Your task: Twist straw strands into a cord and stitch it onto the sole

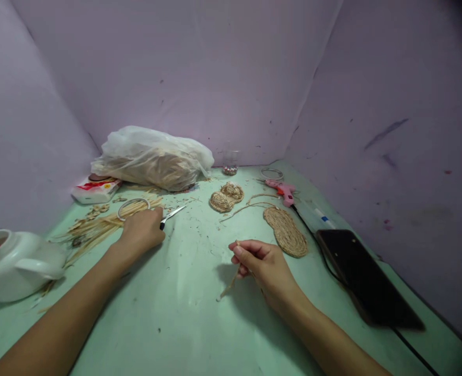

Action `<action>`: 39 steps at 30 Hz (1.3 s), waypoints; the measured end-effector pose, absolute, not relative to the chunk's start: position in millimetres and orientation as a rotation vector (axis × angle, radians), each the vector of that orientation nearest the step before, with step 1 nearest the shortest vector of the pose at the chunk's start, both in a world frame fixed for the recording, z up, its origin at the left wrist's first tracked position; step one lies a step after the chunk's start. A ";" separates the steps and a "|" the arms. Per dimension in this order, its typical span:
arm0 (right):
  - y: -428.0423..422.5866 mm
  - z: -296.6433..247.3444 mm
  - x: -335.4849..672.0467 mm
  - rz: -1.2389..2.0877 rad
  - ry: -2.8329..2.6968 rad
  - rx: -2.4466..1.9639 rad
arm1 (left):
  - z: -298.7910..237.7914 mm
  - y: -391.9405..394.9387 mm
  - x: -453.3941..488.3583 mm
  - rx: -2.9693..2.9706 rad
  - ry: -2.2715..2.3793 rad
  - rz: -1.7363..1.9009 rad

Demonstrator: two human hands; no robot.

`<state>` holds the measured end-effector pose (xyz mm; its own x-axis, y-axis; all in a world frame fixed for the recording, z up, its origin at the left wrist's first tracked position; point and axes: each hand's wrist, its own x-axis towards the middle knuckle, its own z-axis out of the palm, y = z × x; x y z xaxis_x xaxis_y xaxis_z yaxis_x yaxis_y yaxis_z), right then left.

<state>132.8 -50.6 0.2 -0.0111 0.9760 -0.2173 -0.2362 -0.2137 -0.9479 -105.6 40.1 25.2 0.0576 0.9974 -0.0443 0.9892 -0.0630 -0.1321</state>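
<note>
My left hand (142,230) is closed round the dark handle of a pair of scissors (173,213) low over the table. The blades stick out to the right, and my fingertips are mostly hidden under the hand. Between thumb and fingertips, my right hand (260,261) pinches a short strand of braided straw cord (229,286), its loose end hanging down to the left. Just beyond that hand lies a flat sole-shaped woven straw piece (286,232). Farther back sits a smaller coiled straw piece (226,197), with a thin length of cord (241,209) curving beside it.
Loose straw strips (93,227) and a metal ring (133,207) lie left, near a white teapot-like pot (38,261). Behind are a plastic bag (152,156), a tissue pack (95,191) and a bead jar (230,168). At right are a pink glue gun (281,191) and a phone (368,277).
</note>
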 end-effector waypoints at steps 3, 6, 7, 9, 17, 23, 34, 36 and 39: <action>-49.5 -0.6 133.0 1.437 -0.901 -1.205 | 31.7 42.1 -104.7 -2.292 -2.192 -0.084; -48.1 -0.5 133.6 1.382 -0.927 -1.229 | 42.1 38.0 -97.3 -2.551 -2.439 -0.584; -47.7 -0.4 133.8 1.350 -0.952 -1.236 | 45.5 34.2 -93.3 -2.669 -2.537 -0.782; -47.1 0.0 134.4 1.267 -1.010 -1.252 | 51.4 23.9 -83.8 -2.874 -2.683 -1.111; -45.1 2.9 138.1 1.085 -1.055 -1.287 | 55.6 -17.7 -47.9 -3.284 -2.273 -0.891; -45.6 3.5 139.2 1.048 -1.109 -1.282 | 49.8 -43.7 -27.6 -3.117 -1.814 -0.528; -51.8 -1.3 139.7 0.723 -1.517 -1.185 | 48.5 -42.5 -27.0 -3.188 -1.839 -0.555; -51.9 -1.3 139.5 0.680 -1.559 -1.162 | 51.2 -42.2 -28.0 -3.223 -1.830 -0.563; -51.7 -1.4 139.3 0.670 -1.574 -1.155 | 53.7 -42.8 -28.5 -3.223 -1.848 -0.564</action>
